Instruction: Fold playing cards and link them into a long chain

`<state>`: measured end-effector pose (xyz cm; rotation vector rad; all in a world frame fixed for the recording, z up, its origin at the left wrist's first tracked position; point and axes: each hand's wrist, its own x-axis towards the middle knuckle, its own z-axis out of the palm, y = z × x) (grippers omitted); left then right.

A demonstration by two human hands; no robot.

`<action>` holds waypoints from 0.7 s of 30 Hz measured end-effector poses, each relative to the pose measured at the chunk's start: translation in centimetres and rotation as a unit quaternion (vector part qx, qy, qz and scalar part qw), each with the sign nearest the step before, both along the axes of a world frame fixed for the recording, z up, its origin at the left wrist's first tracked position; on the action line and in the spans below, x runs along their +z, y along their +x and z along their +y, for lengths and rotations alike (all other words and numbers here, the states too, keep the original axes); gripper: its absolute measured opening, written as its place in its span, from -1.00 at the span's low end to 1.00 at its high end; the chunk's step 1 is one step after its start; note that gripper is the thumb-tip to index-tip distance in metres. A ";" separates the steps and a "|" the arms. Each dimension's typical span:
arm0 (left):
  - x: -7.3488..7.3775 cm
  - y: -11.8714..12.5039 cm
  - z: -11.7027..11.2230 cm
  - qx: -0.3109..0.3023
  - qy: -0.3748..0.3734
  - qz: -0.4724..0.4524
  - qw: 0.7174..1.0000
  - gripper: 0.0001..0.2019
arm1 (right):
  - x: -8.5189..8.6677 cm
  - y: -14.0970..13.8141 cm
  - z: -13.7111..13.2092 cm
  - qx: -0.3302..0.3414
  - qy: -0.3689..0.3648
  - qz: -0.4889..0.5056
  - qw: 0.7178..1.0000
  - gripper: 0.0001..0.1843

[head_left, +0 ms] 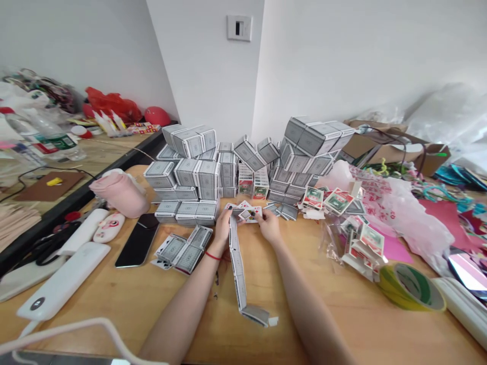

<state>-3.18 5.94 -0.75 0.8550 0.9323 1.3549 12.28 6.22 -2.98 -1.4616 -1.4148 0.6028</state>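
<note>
My left hand (222,228) is closed on the upper end of a long strip of joined playing cards (239,276). The strip hangs toward me and bends right at its lower end, where a small white tab (273,321) sticks out. My right hand (268,225) pinches a playing card (245,214) at the strip's upper end, with its far fingers partly hidden. Just beyond my hands, blocks folded from grey-backed cards stand stacked on the left (196,212) and on the right (291,187). Several loose flat cards (186,251) lie left of my left wrist.
Left on the wooden table (304,324) are a phone (137,243), a white power bank (64,281) and a pink pouch (120,193). Opened card boxes (367,246), a roll of yellow-green tape (411,286) and a crumpled plastic bag (395,203) lie at the right.
</note>
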 end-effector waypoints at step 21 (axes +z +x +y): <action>-1.0 0.5 0.4 0.042 0.004 -0.024 0.999 -0.79 | 4.0 6.9 -14.8 0.311 -0.405 0.402 0.761 -0.53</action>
